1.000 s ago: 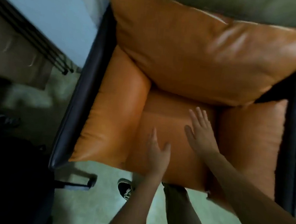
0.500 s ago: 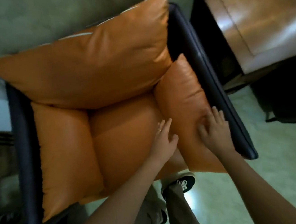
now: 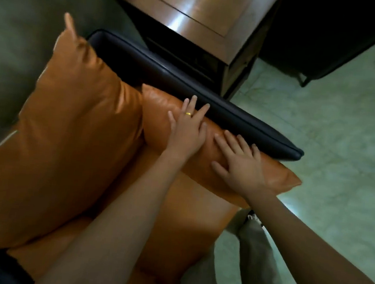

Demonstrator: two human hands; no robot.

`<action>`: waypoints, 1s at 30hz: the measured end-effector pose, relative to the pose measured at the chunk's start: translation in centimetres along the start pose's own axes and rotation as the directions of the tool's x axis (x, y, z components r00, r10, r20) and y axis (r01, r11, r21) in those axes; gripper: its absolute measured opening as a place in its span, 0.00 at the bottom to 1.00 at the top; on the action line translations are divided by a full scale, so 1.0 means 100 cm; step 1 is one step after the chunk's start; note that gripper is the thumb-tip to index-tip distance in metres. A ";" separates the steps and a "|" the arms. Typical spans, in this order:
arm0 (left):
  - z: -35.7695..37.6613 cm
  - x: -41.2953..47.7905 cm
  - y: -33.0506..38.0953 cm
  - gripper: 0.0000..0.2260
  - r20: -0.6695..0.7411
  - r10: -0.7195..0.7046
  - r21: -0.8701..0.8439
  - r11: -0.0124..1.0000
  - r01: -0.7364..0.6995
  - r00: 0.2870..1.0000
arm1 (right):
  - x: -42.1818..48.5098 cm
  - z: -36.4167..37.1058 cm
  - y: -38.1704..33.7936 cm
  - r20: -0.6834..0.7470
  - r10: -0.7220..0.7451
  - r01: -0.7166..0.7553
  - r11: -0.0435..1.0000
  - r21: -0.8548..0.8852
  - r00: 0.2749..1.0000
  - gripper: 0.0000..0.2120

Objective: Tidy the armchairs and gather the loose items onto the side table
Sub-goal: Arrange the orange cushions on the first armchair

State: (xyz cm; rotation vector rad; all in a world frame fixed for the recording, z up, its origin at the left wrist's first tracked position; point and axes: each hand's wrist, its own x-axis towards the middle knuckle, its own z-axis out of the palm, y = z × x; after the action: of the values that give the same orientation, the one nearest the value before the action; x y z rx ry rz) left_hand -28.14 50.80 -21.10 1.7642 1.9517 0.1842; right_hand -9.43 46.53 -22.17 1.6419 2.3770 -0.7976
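Observation:
An armchair with orange leather cushions fills the left and middle of the head view. Its big back cushion (image 3: 67, 144) leans at the left, and the seat cushion (image 3: 187, 229) lies below it. The right side cushion (image 3: 159, 114) rests against the dark armrest (image 3: 208, 102). My left hand (image 3: 187, 132), with a gold ring, presses flat on that side cushion with straight fingers. My right hand (image 3: 239, 163) lies flat on the same cushion, nearer its front corner. Neither hand holds anything.
A brown wooden side table (image 3: 199, 8) stands just beyond the armrest, with something pale at its far left edge. A dark piece of furniture (image 3: 325, 36) sits at the upper right. Pale tiled floor (image 3: 329, 155) spreads to the right. My trouser leg (image 3: 250, 262) is by the seat front.
The view has swung right, from the whole seat to the chair's right side. Both hands moved from the seat cushion onto the right side cushion; the side table has come closer into view.

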 end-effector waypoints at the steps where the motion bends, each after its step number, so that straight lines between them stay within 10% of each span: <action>1: 0.000 0.001 -0.004 0.22 0.003 0.011 0.013 1.000 -0.011 1.000 | 0.001 0.003 -0.005 -0.029 0.029 -0.029 1.000 0.004 0.999 0.34; 11: -0.012 -0.004 -0.064 0.24 0.125 0.109 0.300 0.943 -0.142 0.986 | -0.004 0.029 -0.006 -0.130 0.110 -0.119 0.991 -0.063 0.985 0.38; 18: -0.032 -0.006 -0.061 0.26 0.056 -0.112 0.216 0.971 0.098 0.992 | -0.046 0.024 0.024 -0.144 0.246 -0.249 0.968 -0.005 0.959 0.40; 22: -0.021 -0.009 -0.015 0.23 0.035 0.104 0.192 0.975 -0.109 0.994 | -0.027 0.011 -0.008 -0.109 0.347 -0.331 0.933 0.139 0.932 0.39; 30: 0.002 -0.015 -0.032 0.23 0.139 0.045 0.276 0.958 -0.083 0.989 | -0.052 0.037 0.020 -0.203 0.197 -0.189 0.980 0.061 0.959 0.30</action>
State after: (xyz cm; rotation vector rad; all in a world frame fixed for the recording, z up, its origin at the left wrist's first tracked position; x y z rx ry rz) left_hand -30.82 48.84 -22.18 1.9647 1.9002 -0.1945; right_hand -6.22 40.95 -23.93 2.0284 2.2931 -0.6737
